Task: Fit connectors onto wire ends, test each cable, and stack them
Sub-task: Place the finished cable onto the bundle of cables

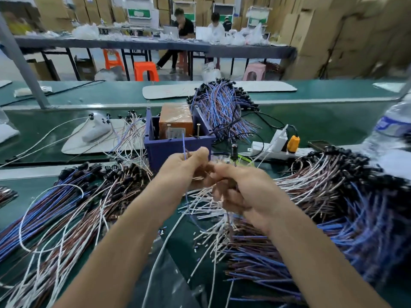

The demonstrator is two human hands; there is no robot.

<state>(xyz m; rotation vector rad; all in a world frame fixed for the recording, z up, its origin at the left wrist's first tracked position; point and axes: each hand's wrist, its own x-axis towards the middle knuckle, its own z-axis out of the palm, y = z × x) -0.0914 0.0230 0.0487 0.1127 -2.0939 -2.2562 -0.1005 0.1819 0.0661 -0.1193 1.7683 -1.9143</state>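
My left hand point(184, 167) pinches a blue wire point(183, 144) whose end sticks up above the thumb, along with a thin brown wire. My right hand point(238, 190) is closed just beside it, fingers curled around wire ends and what looks like a small dark connector, partly hidden. Both hands hover in front of a purple test box point(175, 145) holding an orange block point(176, 120). Loose white wires point(200, 210) lie under the hands. Piles of blue, brown and white cables with black connectors lie at left point(73, 196), right point(338, 192) and behind the box point(222, 103).
A white power strip point(275, 150) with an orange plug sits right of the box. A plastic water bottle point(391, 132) stands at far right. A white pad with a game-controller-like part point(97, 130) lies at left. Two people sit at a far table among cardboard boxes.
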